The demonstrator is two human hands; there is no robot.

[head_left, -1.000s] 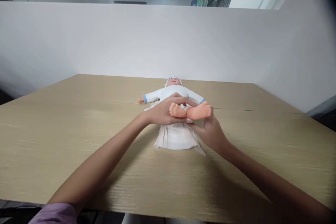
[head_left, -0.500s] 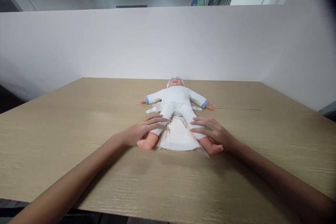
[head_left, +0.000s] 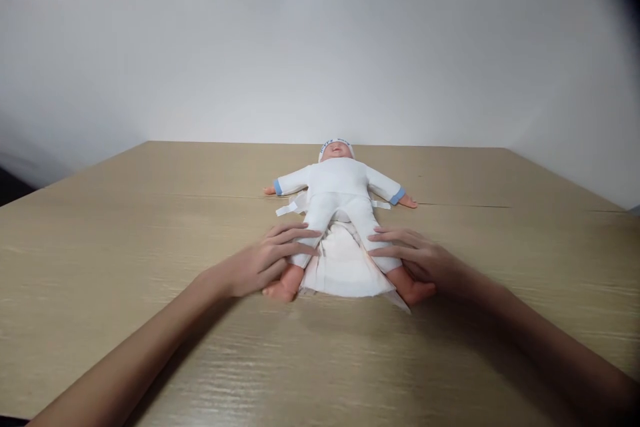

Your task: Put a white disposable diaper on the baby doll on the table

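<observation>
A baby doll (head_left: 338,177) in a white suit with blue cuffs and a white cap lies on its back, its head pointing away from me. Its arms are spread and its legs are apart. Between the legs a white diaper (head_left: 345,267) lies unfolded, running up under the doll's bottom. One diaper tab (head_left: 291,209) sticks out on the left of the waist, another on the right. My left hand (head_left: 270,257) rests with outstretched fingers across the doll's left-side leg. Across the other leg lie the spread fingers of my right hand (head_left: 417,253). Both thumbs are mostly hidden.
The doll lies on a wide wood-grain table (head_left: 165,240) with a thin seam across its far part. A white partition wall (head_left: 250,67) rises behind the table and along the right. Ceiling lights show above the partition.
My view has tilted down slightly, so less ceiling shows. Both hands stay on the doll's legs, which look slightly farther apart now. The diaper lies spread as before.
</observation>
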